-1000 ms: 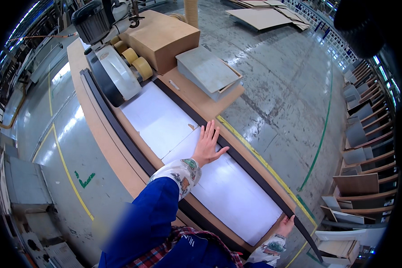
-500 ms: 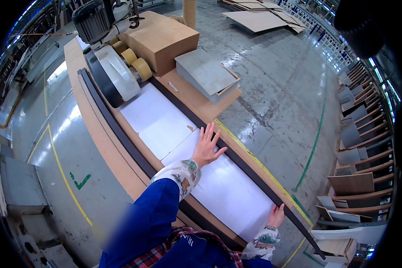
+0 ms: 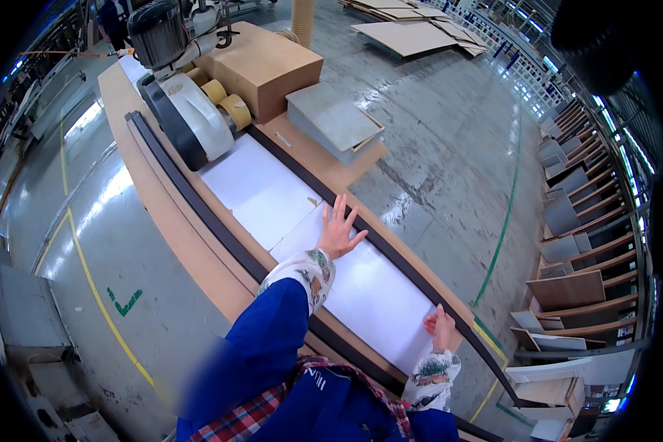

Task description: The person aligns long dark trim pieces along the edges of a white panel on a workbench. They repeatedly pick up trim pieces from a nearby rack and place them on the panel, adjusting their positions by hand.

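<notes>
A long dark strip [image 3: 401, 267] lies along the right side of the white work surface [image 3: 376, 313], running from the roller machine [image 3: 199, 121] down past the near right end. My left hand [image 3: 339, 232] is spread out, palm down, its fingertips resting at the strip's inner edge. Farther down the strip is my right hand [image 3: 440, 325], its fingers curled and one fingertip up against the strip; the grip itself is partly hidden. A second dark strip [image 3: 199, 199] lies on the left side of the bench, passing beneath my left arm.
A brown box [image 3: 261, 66] and a grey box-like piece [image 3: 331, 121] sit beside the machine. Board stacks [image 3: 412, 33] lie on the floor beyond. A slotted rack [image 3: 582, 243] holding panels stands at right. Another person [image 3: 114, 20] is at the far upper left.
My right hand has moved forward and left along the strip, toward my left hand. My left hand stays spread at nearly the same place. The whole view has shifted slightly.
</notes>
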Motion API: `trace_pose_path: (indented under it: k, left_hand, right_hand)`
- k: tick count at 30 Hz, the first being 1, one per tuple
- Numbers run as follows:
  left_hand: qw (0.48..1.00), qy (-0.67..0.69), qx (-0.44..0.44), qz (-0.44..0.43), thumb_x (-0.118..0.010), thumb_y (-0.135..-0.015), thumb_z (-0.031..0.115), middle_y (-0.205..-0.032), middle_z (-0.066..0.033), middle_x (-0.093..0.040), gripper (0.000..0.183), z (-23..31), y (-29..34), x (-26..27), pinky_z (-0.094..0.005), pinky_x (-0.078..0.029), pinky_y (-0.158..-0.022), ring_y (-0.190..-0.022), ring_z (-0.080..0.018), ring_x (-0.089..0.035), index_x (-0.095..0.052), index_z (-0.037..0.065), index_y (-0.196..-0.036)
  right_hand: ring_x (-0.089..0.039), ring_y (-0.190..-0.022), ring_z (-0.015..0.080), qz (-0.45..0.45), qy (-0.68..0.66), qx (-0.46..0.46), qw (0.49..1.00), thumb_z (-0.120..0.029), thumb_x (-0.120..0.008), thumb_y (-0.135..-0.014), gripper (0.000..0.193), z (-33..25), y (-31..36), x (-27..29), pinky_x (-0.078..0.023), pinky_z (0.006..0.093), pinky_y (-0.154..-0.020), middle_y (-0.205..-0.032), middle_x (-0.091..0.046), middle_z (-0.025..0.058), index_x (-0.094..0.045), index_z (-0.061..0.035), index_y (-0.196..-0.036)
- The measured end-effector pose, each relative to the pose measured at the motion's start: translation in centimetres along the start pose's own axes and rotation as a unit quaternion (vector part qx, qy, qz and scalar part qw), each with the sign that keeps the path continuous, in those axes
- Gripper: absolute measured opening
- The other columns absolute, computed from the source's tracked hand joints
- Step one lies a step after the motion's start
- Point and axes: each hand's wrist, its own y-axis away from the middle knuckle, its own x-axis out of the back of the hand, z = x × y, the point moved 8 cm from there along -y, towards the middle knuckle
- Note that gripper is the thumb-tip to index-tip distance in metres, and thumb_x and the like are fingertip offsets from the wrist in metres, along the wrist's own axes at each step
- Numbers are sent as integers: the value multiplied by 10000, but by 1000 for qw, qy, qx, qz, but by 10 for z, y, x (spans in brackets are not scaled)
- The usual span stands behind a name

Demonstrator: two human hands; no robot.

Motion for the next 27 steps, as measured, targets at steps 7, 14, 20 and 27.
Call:
trace_pose_path:
  k: [7, 14, 20, 27]
  left_hand:
    - [962, 121, 161, -185, -557, -776, 566, -1400, -342, -99, 743, -2, 52, -24, -519, -108, -1070, -1319, -455, -101, -456, 13, -1262]
    - [940, 106, -80, -313, -599, -726, 576, -1270, -198, -448, 737, 47, 137, 73, -531, -234, -1029, -1205, -363, -399, -468, 80, -1256]
    - [944, 101, -208, -235, -735, -634, 407, -1162, -130, -492, 668, 51, 165, 161, -460, -306, -985, -1131, -307, -443, -504, 87, -1173]
    - [946, 75, -209, -236, -691, -660, 193, -975, -59, -514, 361, 46, 192, 153, -350, -390, -856, -958, -235, -487, -588, 80, -987]
  right_hand:
    - [-614, -683, 128, -202, 74, 207, 954, -238, -682, -796, 241, -9, 114, -87, -486, 229, -620, -760, -633, 61, -573, -34, -861]
    - [-565, -981, 302, -250, 298, 382, 838, -348, -765, -667, 610, -7, 233, -130, -441, 370, -859, -1052, -597, 158, -550, -13, -1129]
    - [-474, -1100, 306, -201, 365, 472, 777, -268, -773, -616, 628, -16, 271, -123, -388, 399, -915, -1202, -513, 128, -528, -74, -1160]
    - [-585, -934, 306, -179, 364, 514, 756, -174, -751, -632, 399, -9, 276, -120, -489, 369, -763, -1179, -555, 122, -617, -84, -996]
